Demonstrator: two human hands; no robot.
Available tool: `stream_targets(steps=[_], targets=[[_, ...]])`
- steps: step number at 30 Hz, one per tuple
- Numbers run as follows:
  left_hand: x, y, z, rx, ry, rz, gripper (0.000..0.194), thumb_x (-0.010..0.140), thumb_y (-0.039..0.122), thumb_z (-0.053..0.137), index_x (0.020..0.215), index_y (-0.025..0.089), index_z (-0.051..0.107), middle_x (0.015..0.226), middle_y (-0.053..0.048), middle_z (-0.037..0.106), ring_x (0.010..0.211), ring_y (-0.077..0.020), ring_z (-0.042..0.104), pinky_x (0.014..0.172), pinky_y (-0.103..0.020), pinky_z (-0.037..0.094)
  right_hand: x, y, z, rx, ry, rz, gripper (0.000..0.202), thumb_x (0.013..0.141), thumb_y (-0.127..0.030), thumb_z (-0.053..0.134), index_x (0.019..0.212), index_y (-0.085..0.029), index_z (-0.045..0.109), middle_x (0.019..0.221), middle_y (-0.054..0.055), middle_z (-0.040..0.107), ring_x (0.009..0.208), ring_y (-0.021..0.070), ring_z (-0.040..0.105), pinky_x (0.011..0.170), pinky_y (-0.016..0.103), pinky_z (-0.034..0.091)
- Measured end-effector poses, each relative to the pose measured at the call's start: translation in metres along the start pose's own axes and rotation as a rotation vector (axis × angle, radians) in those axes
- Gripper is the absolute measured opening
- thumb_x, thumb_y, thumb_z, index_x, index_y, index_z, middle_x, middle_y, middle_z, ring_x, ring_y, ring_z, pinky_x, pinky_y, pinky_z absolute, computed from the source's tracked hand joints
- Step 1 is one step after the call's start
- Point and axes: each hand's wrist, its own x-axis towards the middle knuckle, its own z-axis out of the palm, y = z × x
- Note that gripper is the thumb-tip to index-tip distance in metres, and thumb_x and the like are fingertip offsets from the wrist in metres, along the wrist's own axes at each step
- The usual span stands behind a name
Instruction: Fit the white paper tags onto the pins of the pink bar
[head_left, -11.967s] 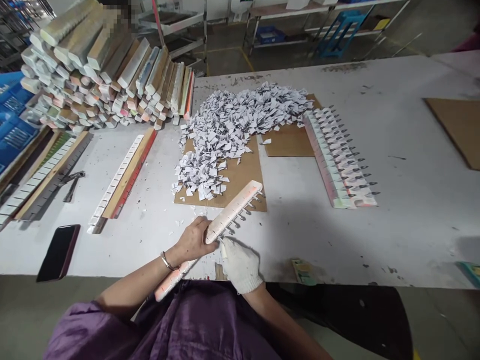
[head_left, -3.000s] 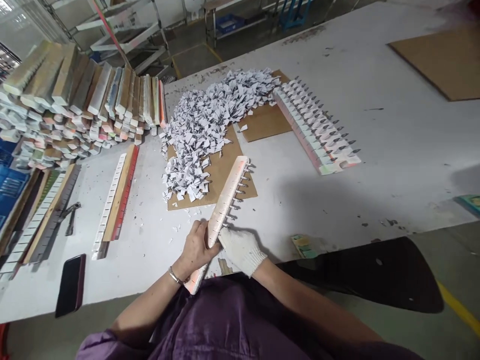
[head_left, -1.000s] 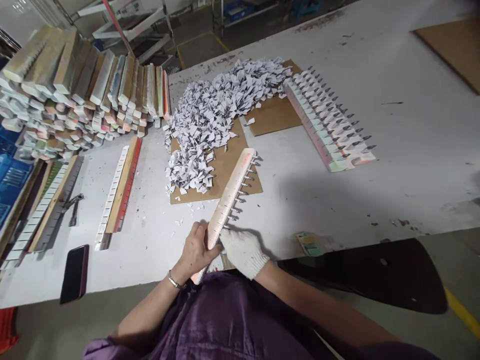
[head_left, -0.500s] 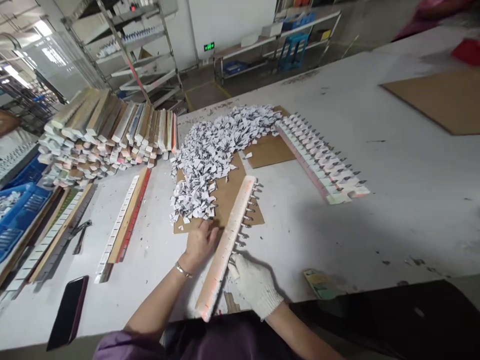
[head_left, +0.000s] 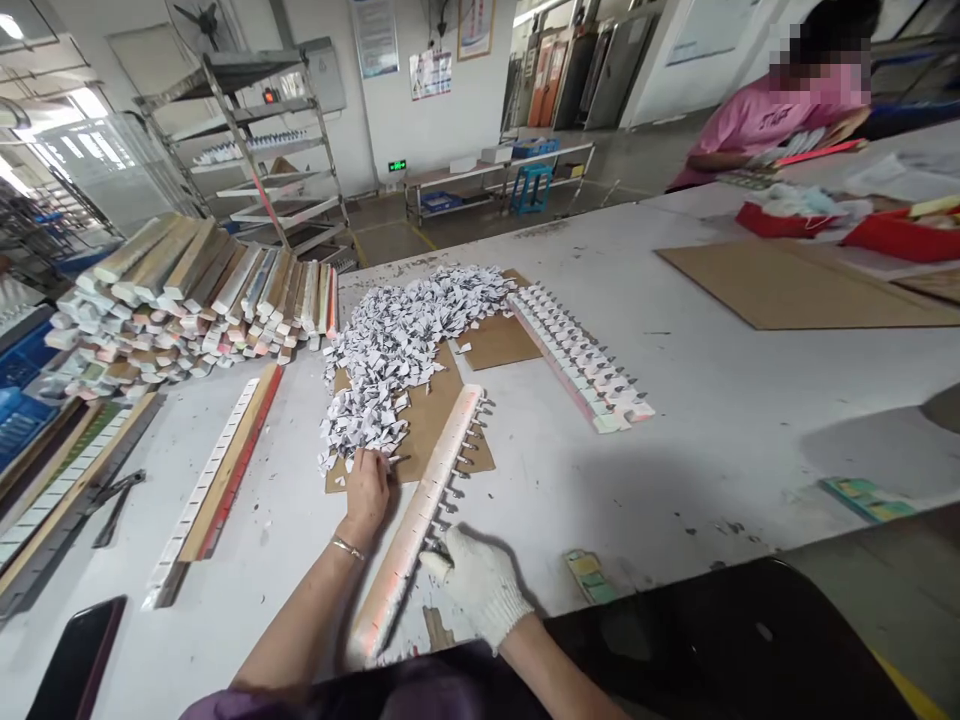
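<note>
A long pale wooden bar (head_left: 420,515) with small metal pieces sticking out of its right side lies slanted on the white table (head_left: 712,420). My right hand (head_left: 476,580), in a white knit glove, rests against the bar's near right side. My bare left hand (head_left: 366,487), with a bracelet at the wrist, reaches to the near edge of a heap of small white paper pieces (head_left: 397,345) on brown cardboard (head_left: 431,425); its fingers pinch something small there.
Finished bars with metal pieces (head_left: 581,362) lie to the right of the heap. A stack of bars (head_left: 195,290) fills the far left, with single bars (head_left: 217,470), pliers (head_left: 112,500) and a phone (head_left: 71,660) nearer. Another person (head_left: 772,110) works at the far right by red trays (head_left: 900,235).
My left hand let go of the bar and reached forward to the paper heap. The bar now lies on the table. The view has tilted up, showing the room and another person.
</note>
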Motion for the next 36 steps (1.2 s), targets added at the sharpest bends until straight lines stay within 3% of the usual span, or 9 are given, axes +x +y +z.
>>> stream_targets(steps=[3, 5, 8, 12, 15, 17, 24, 31, 36], targets=[[-0.026, 0.015, -0.026, -0.271, -0.081, -0.086, 0.023, 0.104, 0.029, 0.030, 0.091, 0.021, 0.047, 0.080, -0.004, 0.061, 0.071, -0.0174, 0.059, 0.070, -0.031, 0.048, -0.011, 0.003, -0.015, 0.074, 0.035, 0.036, 0.026, 0.098, -0.043, 0.054, 0.094, -0.021, 0.066, 0.086, 0.004, 0.073, 0.080, 0.0218, 0.069, 0.067, 0.028, 0.042], [-0.049, 0.030, -0.043, -0.439, -0.195, -0.125, 0.026, 0.105, 0.035, 0.030, 0.091, 0.021, 0.046, 0.072, 0.000, 0.059, 0.064, -0.0159, 0.056, 0.066, -0.029, 0.046, -0.020, 0.002, -0.025, 0.160, 0.092, 0.023, 0.024, 0.098, -0.039, 0.055, 0.111, -0.023, 0.066, 0.097, 0.003, 0.074, 0.088, 0.0200, 0.069, 0.074, 0.027, 0.046], [-0.081, 0.051, -0.060, -0.475, -0.330, -0.031, 0.023, 0.105, 0.034, 0.032, 0.093, 0.022, 0.047, 0.076, 0.000, 0.058, 0.065, -0.0152, 0.054, 0.065, -0.029, 0.045, -0.029, -0.003, -0.035, 0.171, 0.080, -0.106, 0.040, 0.096, -0.030, 0.057, 0.135, -0.024, 0.056, 0.117, 0.004, 0.070, 0.101, 0.0199, 0.067, 0.080, 0.027, 0.047], [-0.106, 0.059, -0.063, -0.413, -0.341, 0.198, 0.015, 0.103, 0.029, 0.038, 0.106, 0.021, 0.050, 0.093, -0.006, 0.059, 0.081, -0.0184, 0.059, 0.075, -0.033, 0.051, -0.036, -0.009, -0.026, -0.074, -0.154, -0.190, 0.021, 0.101, -0.023, 0.048, 0.100, -0.020, 0.069, 0.093, 0.004, 0.072, 0.084, 0.0196, 0.068, 0.067, 0.026, 0.043], [-0.112, 0.051, -0.057, -0.234, -0.253, 0.189, 0.052, 0.092, 0.040, 0.064, 0.133, 0.017, 0.043, 0.112, -0.013, 0.054, 0.099, -0.0267, 0.056, 0.087, -0.045, 0.053, -0.037, -0.006, -0.008, -0.176, -0.156, -0.132, 0.019, 0.100, -0.020, 0.050, 0.099, -0.017, 0.068, 0.087, 0.005, 0.071, 0.077, 0.0188, 0.068, 0.064, 0.026, 0.042], [-0.113, 0.045, -0.052, -0.156, -0.279, 0.157, 0.074, 0.083, 0.038, 0.075, 0.142, 0.016, 0.036, 0.116, -0.014, 0.051, 0.103, -0.0291, 0.054, 0.089, -0.049, 0.053, -0.037, -0.006, 0.002, -0.222, -0.128, -0.127, 0.019, 0.100, -0.019, 0.050, 0.100, -0.015, 0.068, 0.085, 0.007, 0.071, 0.075, 0.0188, 0.069, 0.061, 0.026, 0.041], [-0.113, 0.036, -0.046, -0.244, -0.367, 0.008, 0.061, 0.079, 0.023, 0.068, 0.134, 0.019, 0.043, 0.112, -0.009, 0.050, 0.104, -0.0264, 0.054, 0.091, -0.045, 0.053, -0.025, -0.025, -0.001, -0.295, -0.140, -0.125, 0.022, 0.093, -0.011, 0.049, 0.093, -0.015, 0.070, 0.082, 0.011, 0.071, 0.074, 0.0254, 0.071, 0.057, 0.029, 0.045], [-0.114, 0.033, -0.044, -0.258, -0.394, 0.035, 0.059, 0.081, 0.024, 0.064, 0.135, 0.019, 0.041, 0.115, -0.010, 0.049, 0.104, -0.0262, 0.052, 0.092, -0.045, 0.052, -0.010, -0.041, -0.028, -0.292, -0.342, -0.095, 0.022, 0.089, -0.008, 0.050, 0.089, -0.012, 0.071, 0.077, 0.014, 0.071, 0.076, 0.0299, 0.072, 0.062, 0.035, 0.051], [-0.114, 0.034, -0.046, -0.287, -0.421, -0.017, 0.057, 0.081, 0.027, 0.067, 0.132, 0.020, 0.044, 0.112, -0.009, 0.050, 0.102, -0.0260, 0.053, 0.091, -0.045, 0.051, -0.017, -0.026, -0.012, -0.260, -0.267, -0.137, 0.022, 0.093, -0.013, 0.049, 0.094, -0.013, 0.071, 0.085, 0.013, 0.072, 0.078, 0.0260, 0.071, 0.064, 0.031, 0.048]])
